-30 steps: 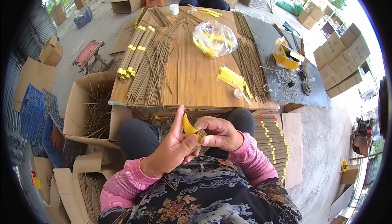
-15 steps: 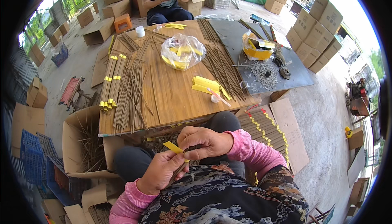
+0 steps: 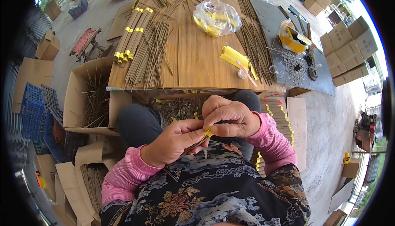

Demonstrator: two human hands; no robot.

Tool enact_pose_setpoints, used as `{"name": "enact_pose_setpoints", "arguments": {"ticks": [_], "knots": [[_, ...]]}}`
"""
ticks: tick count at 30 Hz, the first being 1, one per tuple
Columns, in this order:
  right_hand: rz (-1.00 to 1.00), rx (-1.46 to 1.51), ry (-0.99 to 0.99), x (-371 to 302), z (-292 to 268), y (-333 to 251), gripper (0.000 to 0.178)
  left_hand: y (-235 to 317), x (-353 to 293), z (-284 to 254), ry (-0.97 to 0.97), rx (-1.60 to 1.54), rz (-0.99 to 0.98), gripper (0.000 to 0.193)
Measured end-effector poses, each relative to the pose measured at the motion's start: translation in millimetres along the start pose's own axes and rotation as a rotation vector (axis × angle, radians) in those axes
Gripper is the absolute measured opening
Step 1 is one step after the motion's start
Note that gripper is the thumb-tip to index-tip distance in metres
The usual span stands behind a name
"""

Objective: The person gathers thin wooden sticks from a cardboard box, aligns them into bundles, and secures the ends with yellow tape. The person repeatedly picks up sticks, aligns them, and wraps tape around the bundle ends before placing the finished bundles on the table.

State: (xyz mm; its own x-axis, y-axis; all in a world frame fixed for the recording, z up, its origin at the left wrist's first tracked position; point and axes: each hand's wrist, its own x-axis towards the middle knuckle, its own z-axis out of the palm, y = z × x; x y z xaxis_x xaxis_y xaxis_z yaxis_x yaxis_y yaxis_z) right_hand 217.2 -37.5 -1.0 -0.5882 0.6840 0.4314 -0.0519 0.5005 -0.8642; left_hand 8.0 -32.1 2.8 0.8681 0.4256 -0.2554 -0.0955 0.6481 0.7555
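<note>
Low over my lap, my left hand (image 3: 170, 141) is closed round a bundle of thin brown sticks (image 3: 191, 148), mostly hidden by my fingers. A yellow paper strip (image 3: 209, 132) lies around the bundle between my two hands. The bent thumb and fingers of my right hand (image 3: 230, 119) pinch that strip against the sticks. On the wooden table (image 3: 193, 67) ahead are a stack of yellow strips (image 3: 233, 56), a small white pot (image 3: 242, 74) and a pink flat stick (image 3: 247, 74). Yellow-banded bundles (image 3: 132, 34) and loose brown sticks (image 3: 149, 57) lie on the left.
A clear plastic bag (image 3: 217, 18) of yellow strips sits mid-table. The grey board (image 3: 284, 63) at right bears metal bits and a yellow box (image 3: 293, 40). An open carton (image 3: 76, 98) of sticks stands left of my knees; banded bundles (image 3: 277, 121) lie at right below the table.
The strip's free end, which stuck out above my left thumb, now lies close round the sticks. My hands have moved slightly right and up in view; the view has tipped downward.
</note>
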Motion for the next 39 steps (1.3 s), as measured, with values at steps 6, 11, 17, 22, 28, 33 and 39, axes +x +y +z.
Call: {"name": "enact_pose_setpoints", "arguments": {"ticks": [6, 11, 17, 22, 28, 33, 39], "knots": [[-0.025, -0.005, -0.015, 1.7, -1.6, 2.9, 0.011, 0.0, 1.8, -3.9, 0.023, -0.143, -0.028, 0.029], [-0.065, 0.037, -0.066, 3.9, -5.8, 1.6, 0.011, -2.3, 5.4, -5.2, 0.028, -0.157, -0.044, 0.03], [-0.124, 0.06, -0.153, 8.1, -12.7, 1.8, 0.013, 1.9, 7.2, -0.8, -0.015, -0.12, -0.067, 0.025], [-0.214, 0.017, -0.193, 13.5, -18.2, 1.6, 0.015, 5.4, 7.4, 1.2, -0.011, -0.071, -0.085, 0.025], [0.078, 0.218, 0.335, 4.0, -13.2, -19.1, 0.052, 19.0, -0.3, 4.9, 0.263, 0.295, 0.266, 0.032], [0.109, -0.268, 0.519, 8.1, 18.1, -9.8, 0.046, 16.4, 2.9, 8.8, 0.461, 0.74, 0.571, 0.033], [-0.123, -0.179, 0.532, 19.0, 24.4, -1.5, 0.016, 13.5, 9.4, 6.1, 0.306, 0.605, 0.696, 0.033]]}}
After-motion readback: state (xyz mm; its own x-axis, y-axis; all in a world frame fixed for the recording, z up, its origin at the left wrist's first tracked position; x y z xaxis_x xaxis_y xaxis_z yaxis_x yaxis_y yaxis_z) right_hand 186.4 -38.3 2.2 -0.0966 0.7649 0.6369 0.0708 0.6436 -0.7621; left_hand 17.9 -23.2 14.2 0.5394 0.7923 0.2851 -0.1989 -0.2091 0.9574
